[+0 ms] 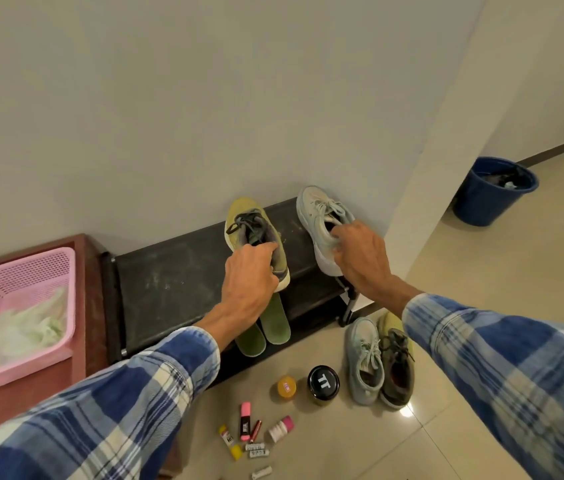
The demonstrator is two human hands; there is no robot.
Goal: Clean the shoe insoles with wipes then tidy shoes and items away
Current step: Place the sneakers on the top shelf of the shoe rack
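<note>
On the black rack, the left hand grips the yellow shoe and the right hand the pale shoe by their collars, light, soft-sided things best pinched at the firmer heel.

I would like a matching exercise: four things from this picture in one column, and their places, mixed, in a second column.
Things:
1. yellow-green shoe
2. pale grey shoe
3. green insoles
4. black round tin

Places:
A. on the floor tiles, beside a small yellow jar
B. on the black rack top, held by the right hand
C. leaning at the rack front, below the left wrist
D. on the black rack top, held by the left hand

Pairs: 1-D, 2-B, 3-C, 4-A
</note>
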